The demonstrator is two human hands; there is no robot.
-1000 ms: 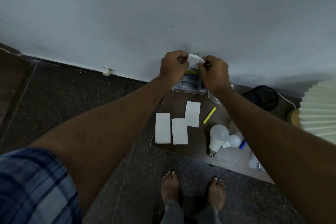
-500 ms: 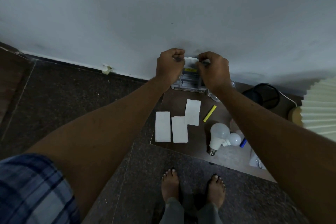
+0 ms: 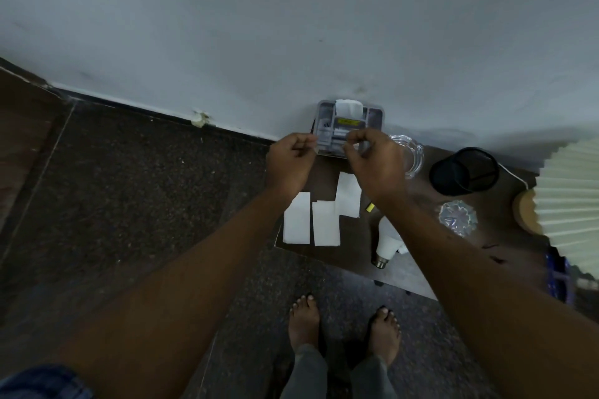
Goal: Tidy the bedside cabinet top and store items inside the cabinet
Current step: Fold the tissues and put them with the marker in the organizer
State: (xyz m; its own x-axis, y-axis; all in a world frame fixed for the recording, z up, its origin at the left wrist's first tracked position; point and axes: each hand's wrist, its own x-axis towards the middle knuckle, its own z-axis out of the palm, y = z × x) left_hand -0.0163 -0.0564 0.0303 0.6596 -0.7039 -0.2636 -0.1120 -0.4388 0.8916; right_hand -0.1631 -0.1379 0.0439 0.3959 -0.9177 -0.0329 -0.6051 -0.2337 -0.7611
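Observation:
On the dark wooden cabinet top [image 3: 353, 248], a grey compartment tray [image 3: 372, 116] stands against the wall. A folded white tissue [image 3: 348, 106] sticks up in its back slot. Just in front of the tray hover my left hand [image 3: 291, 167] and my right hand [image 3: 374, 163], fingers pinched together, with nothing visible in them. Three folded white tissues [image 3: 325, 223] lie flat below my hands. A yellow marker [image 3: 369, 207] and a white light bulb [image 3: 386, 241] lie partly under my right forearm.
A clear glass dish [image 3: 411, 154], a black mesh cup [image 3: 463, 172] and a small crystal piece [image 3: 457, 218] sit to the right. A pleated lampshade [image 3: 572, 194] overhangs the right end. A blue item [image 3: 558, 275] lies below it. Dark stone floor and my bare feet [image 3: 304, 321] are in front.
The tissue I held with both hands now stands in the tray. Both hands have let it go and drawn back toward me.

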